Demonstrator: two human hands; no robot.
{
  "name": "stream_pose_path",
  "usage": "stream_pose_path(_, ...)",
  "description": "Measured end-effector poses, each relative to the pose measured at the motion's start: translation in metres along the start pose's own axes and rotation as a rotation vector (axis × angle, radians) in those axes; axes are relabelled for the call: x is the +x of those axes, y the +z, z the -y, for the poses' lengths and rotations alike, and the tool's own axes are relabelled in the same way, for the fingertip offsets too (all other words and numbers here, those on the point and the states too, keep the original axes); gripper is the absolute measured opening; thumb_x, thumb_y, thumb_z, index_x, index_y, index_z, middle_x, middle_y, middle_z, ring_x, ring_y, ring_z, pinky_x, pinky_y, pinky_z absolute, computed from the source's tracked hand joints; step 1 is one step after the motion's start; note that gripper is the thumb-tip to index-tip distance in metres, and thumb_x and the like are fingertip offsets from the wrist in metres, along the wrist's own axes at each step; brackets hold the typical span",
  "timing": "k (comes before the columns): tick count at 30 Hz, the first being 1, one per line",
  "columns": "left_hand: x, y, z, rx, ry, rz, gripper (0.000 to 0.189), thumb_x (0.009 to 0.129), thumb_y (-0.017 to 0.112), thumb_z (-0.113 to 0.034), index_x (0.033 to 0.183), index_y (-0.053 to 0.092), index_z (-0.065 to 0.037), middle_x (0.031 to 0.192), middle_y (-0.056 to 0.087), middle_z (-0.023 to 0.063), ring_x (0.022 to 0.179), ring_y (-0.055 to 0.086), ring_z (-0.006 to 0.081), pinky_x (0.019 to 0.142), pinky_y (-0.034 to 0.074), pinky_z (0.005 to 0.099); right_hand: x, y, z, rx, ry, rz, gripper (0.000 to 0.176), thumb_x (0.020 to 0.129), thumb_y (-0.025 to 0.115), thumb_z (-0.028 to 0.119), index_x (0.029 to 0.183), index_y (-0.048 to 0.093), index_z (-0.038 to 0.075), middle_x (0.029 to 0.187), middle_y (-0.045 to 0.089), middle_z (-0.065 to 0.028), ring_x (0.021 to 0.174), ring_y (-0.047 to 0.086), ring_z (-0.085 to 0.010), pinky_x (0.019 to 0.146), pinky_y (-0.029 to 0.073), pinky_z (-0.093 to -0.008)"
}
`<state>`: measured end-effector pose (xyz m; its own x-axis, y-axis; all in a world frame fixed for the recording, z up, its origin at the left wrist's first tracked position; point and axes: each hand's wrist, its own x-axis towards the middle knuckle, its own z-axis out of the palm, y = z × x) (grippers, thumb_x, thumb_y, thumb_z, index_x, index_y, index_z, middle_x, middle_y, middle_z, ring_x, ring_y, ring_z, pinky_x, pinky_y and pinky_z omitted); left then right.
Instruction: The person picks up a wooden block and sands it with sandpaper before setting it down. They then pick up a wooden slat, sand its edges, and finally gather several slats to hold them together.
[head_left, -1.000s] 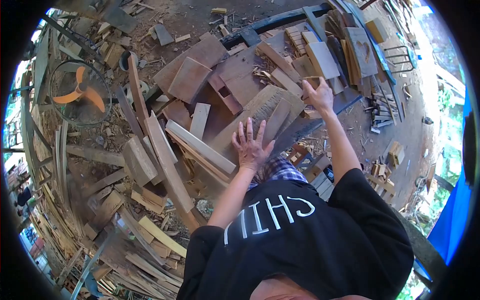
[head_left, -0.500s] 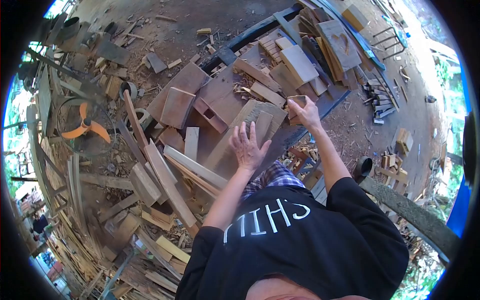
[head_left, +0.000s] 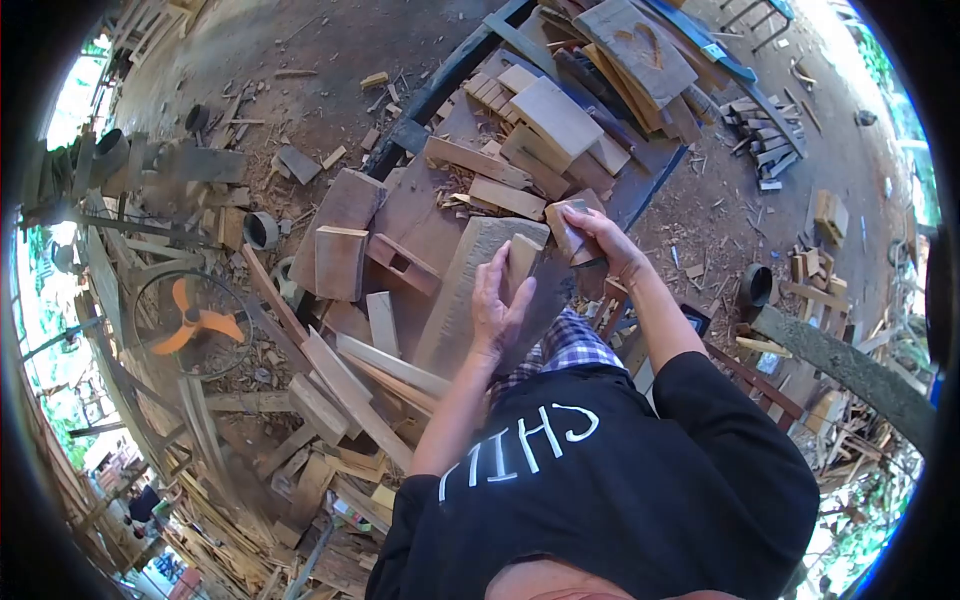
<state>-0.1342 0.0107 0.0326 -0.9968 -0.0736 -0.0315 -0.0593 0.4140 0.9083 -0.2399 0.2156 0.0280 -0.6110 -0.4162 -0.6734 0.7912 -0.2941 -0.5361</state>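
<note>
My left hand [head_left: 497,308] is closed on a small flat piece of wood [head_left: 522,258], with the fingers along its left side and the thumb on its right. Beneath it lies a wide, worn plank [head_left: 455,290], tilted toward my lap. My right hand [head_left: 606,242] grips a small brown wooden block [head_left: 570,230] with a dark lower edge, just right of the plank's top end. The block and the flat piece are close but apart. The block's underside is hidden.
Several cut boards [head_left: 558,120] are stacked on the low bench, beside a board with a heart carved in it [head_left: 640,45]. An orange-bladed fan [head_left: 190,318] stands at left. Long wood strips [head_left: 350,385] lean beside my left forearm. Chips and offcuts litter the ground.
My left hand has gone from spread above the flat piece to closed on it. My right hand still holds the block, now turned and nearer the left hand. The view has shifted.
</note>
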Motion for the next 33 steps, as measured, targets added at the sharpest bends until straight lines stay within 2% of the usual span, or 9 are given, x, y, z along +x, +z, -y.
stream_pose_path(8, 0.031, 0.011, -0.032, 0.170, -0.045, 0.089, 0.062, 0.084, 0.075, -0.039, 0.138, 0.054, -0.015, 0.106, 0.052, 0.0125, 0.097, 0.058, 0.0302, 0.087, 0.049, 0.0406, 0.000, -0.011, 0.001, -0.118, -0.119, -0.143, 0.051, 0.086, 0.074, 0.044, 0.116, 0.059, 0.006, 0.095, 0.063, -0.0013, 0.078, 0.061, -0.0081, 0.065, 0.052, -0.0230)
stream_pose_path(10, 0.035, 0.018, -0.020, 0.425, 0.138, 0.062, 0.061, 0.082, 0.076, -0.038, 0.137, 0.056, -0.019, 0.102, 0.049, 0.0105, 0.094, 0.052, 0.0288, 0.083, 0.046, 0.0401, 0.001, -0.018, -0.007, -0.163, -0.144, -0.192, 0.056, 0.084, 0.076, 0.046, 0.117, 0.059, 0.005, 0.097, 0.064, -0.0022, 0.082, 0.061, -0.0086, 0.068, 0.052, -0.0237)
stream_pose_path(12, 0.030, 0.019, -0.001, 0.490, 0.147, 0.087, 0.061, 0.082, 0.076, -0.037, 0.137, 0.056, -0.020, 0.102, 0.049, 0.0098, 0.095, 0.050, 0.0281, 0.083, 0.044, 0.0401, -0.003, -0.020, -0.021, -0.258, -0.169, -0.373, 0.060, 0.082, 0.078, 0.047, 0.119, 0.060, 0.003, 0.102, 0.066, -0.0045, 0.089, 0.063, -0.0118, 0.077, 0.053, -0.0271)
stream_pose_path(14, 0.022, 0.017, 0.019, 0.559, 0.155, 0.115, 0.061, 0.082, 0.075, -0.036, 0.137, 0.056, -0.021, 0.103, 0.048, 0.0092, 0.095, 0.047, 0.0275, 0.083, 0.042, 0.0401, -0.003, -0.021, -0.041, -0.364, -0.262, -0.360, 0.058, 0.081, 0.078, 0.046, 0.115, 0.062, 0.002, 0.105, 0.069, -0.0076, 0.093, 0.065, -0.0155, 0.084, 0.052, -0.0305)
stream_pose_path(20, 0.007, 0.012, 0.032, 0.738, 0.268, 0.022, 0.056, 0.081, 0.074, -0.041, 0.133, 0.059, -0.024, 0.105, 0.049, 0.0063, 0.098, 0.048, 0.0269, 0.084, 0.040, 0.0429, -0.002, -0.004, -0.071, -0.697, -0.390, -0.328, 0.053, 0.083, 0.076, 0.047, 0.108, 0.064, 0.002, 0.094, 0.073, -0.0172, 0.089, 0.072, -0.0286, 0.081, 0.054, -0.0381)
stream_pose_path(23, 0.005, 0.013, 0.063, 0.638, 0.274, 0.110, 0.048, 0.082, 0.073, -0.042, 0.126, 0.064, -0.025, 0.103, 0.051, 0.0045, 0.097, 0.050, 0.0263, 0.084, 0.040, 0.0437, 0.000, 0.002, -0.066, -0.851, -0.421, -0.329, 0.052, 0.083, 0.074, 0.048, 0.105, 0.064, 0.003, 0.090, 0.072, -0.0208, 0.089, 0.071, -0.0353, 0.079, 0.054, -0.0421)
stream_pose_path(27, 0.007, 0.018, 0.067, 0.608, 0.279, 0.067, 0.041, 0.083, 0.073, -0.042, 0.120, 0.067, -0.026, 0.101, 0.051, 0.0036, 0.095, 0.050, 0.0260, 0.083, 0.040, 0.0439, 0.022, 0.005, -0.052, -1.031, -0.540, -0.349, 0.053, 0.082, 0.071, 0.051, 0.102, 0.062, 0.003, 0.086, 0.069, -0.0247, 0.085, 0.068, -0.0424, 0.075, 0.053, -0.0484)
stream_pose_path(30, 0.005, 0.018, 0.063, 0.675, 0.286, 0.029, 0.044, 0.083, 0.073, -0.040, 0.124, 0.064, -0.026, 0.098, 0.049, 0.0046, 0.091, 0.049, 0.0255, 0.083, 0.038, 0.0425, 0.016, 0.004, -0.054, -0.980, -0.483, -0.323, 0.047, 0.083, 0.073, 0.044, 0.103, 0.062, 0.003, 0.088, 0.070, -0.0227, 0.086, 0.069, -0.0407, 0.075, 0.053, -0.0468)
stream_pose_path(33, 0.007, 0.019, 0.063, 0.684, 0.328, -0.002, 0.043, 0.083, 0.073, -0.040, 0.123, 0.064, -0.027, 0.097, 0.048, 0.0037, 0.091, 0.048, 0.0249, 0.083, 0.038, 0.0428, -0.004, -0.009, -0.086, -0.826, -0.515, -0.298, 0.044, 0.084, 0.077, 0.032, 0.110, 0.063, 0.001, 0.096, 0.073, -0.0172, 0.091, 0.072, -0.0269, 0.081, 0.054, -0.0367)
